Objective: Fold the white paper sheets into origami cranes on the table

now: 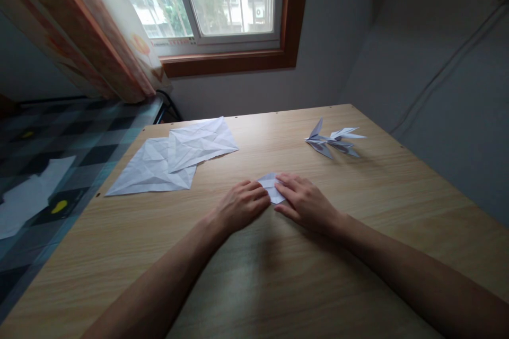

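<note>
A small folded piece of white paper [272,189] lies on the wooden table between my hands, a crease line across it. My left hand [244,202] has its fingers curled together over the paper's left edge, and its fingertips are partly hidden. From the other side, my right hand [305,200] presses its fingers on the right part of the paper, with the thumb near the lower edge. Beyond my right hand lies a folded paper figure [334,141] with several pointed flaps.
Two creased sheets of paper [159,167] overlap at the table's back left. The wooden table [254,286] ends below a window [226,0]. To the left, a checked cloth surface [119,122] holds torn-looking white paper [29,198]. A curtain [107,26] hangs beside the window.
</note>
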`<state>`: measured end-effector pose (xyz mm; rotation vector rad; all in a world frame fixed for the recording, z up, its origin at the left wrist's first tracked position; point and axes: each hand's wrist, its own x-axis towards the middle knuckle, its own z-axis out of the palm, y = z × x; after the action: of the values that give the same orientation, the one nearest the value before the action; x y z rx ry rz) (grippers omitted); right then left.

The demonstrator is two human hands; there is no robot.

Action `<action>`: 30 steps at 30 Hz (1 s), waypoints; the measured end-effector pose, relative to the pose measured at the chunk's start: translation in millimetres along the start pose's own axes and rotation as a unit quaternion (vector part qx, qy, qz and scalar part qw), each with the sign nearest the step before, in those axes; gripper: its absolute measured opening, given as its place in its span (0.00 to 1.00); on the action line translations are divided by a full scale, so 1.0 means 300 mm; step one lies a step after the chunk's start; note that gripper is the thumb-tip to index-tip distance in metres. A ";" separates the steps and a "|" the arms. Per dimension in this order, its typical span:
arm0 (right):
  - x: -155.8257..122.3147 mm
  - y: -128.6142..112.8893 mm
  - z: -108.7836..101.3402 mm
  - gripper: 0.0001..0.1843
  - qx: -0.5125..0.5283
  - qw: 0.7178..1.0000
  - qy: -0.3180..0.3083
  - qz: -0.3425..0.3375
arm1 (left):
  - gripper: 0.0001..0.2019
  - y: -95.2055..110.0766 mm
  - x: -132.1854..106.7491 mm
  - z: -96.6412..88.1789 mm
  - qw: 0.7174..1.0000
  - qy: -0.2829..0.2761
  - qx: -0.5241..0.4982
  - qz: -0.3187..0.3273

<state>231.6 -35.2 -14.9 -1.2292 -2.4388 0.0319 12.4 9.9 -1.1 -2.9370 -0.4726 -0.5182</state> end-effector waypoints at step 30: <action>0.010 -0.019 -0.014 0.14 -0.088 0.994 -0.031 -0.049 | 0.14 0.018 0.006 -0.004 0.998 -0.041 0.027 -0.033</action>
<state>227.1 -37.1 -8.7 -1.1955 -2.5990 -0.1779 15.4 5.1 0.3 -2.9084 -0.5841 -0.3862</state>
